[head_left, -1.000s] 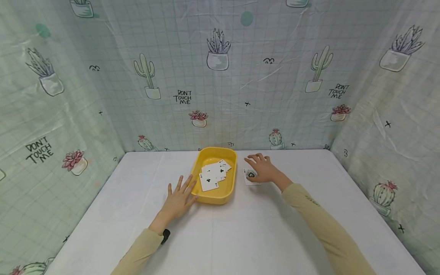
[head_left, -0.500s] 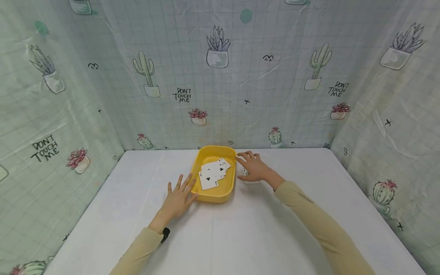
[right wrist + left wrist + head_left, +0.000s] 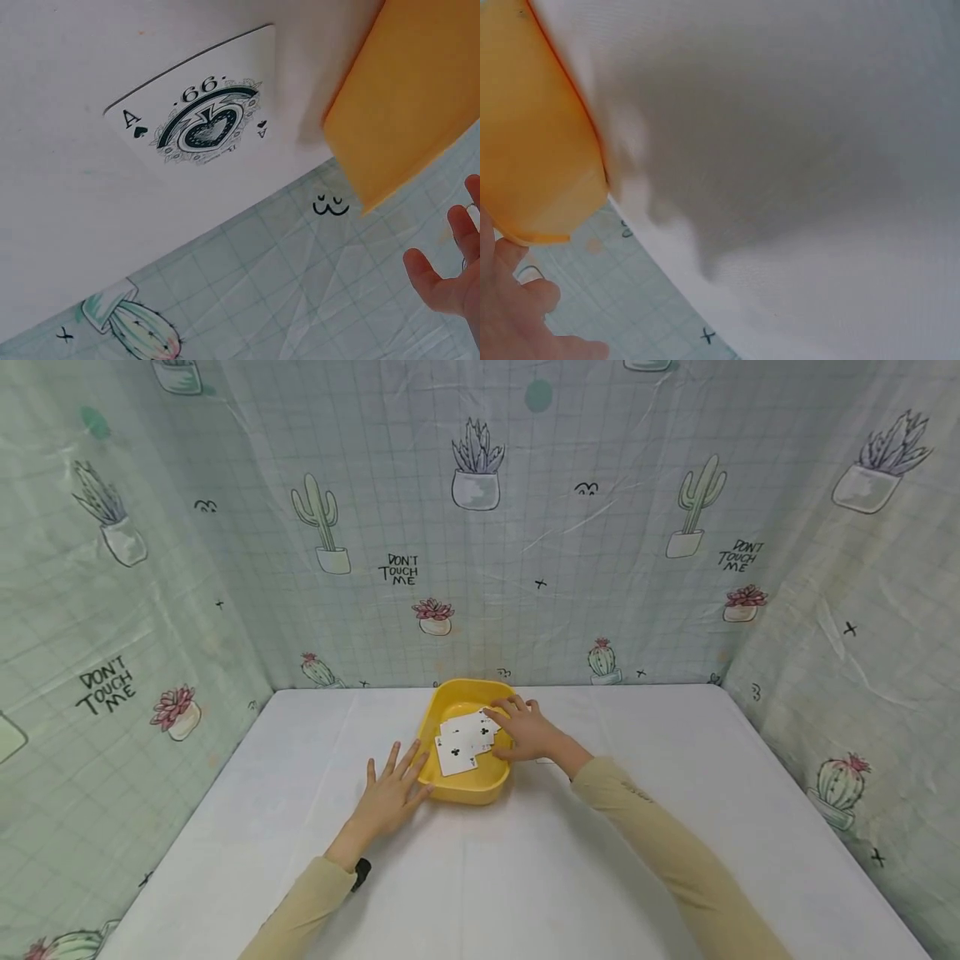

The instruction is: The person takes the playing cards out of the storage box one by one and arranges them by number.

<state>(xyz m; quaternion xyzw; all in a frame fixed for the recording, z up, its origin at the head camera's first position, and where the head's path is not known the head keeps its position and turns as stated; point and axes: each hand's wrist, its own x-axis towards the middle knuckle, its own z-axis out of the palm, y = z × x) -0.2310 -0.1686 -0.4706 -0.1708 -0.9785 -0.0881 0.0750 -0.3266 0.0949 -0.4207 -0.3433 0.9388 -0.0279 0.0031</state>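
A yellow tray [image 3: 467,792] sits on the white table and holds several face-up playing cards [image 3: 459,745]. My left hand [image 3: 390,793] lies flat on the table with spread fingers, its fingertips against the tray's left wall [image 3: 532,135]. My right hand [image 3: 523,731] reaches over the tray's right rim, its straight fingers touching the cards. In the right wrist view an ace of spades [image 3: 191,127] lies face up on the table just outside the tray [image 3: 412,105], and the right hand's fingers [image 3: 450,277] are spread with nothing in them.
The white table [image 3: 525,877] is walled on three sides by a cactus-print curtain [image 3: 540,527]. A dark wristband [image 3: 362,872] shows at my left cuff.
My right hand left the ace of spades on the table and moved left, over the tray's rim onto the cards. The left hand stayed put.
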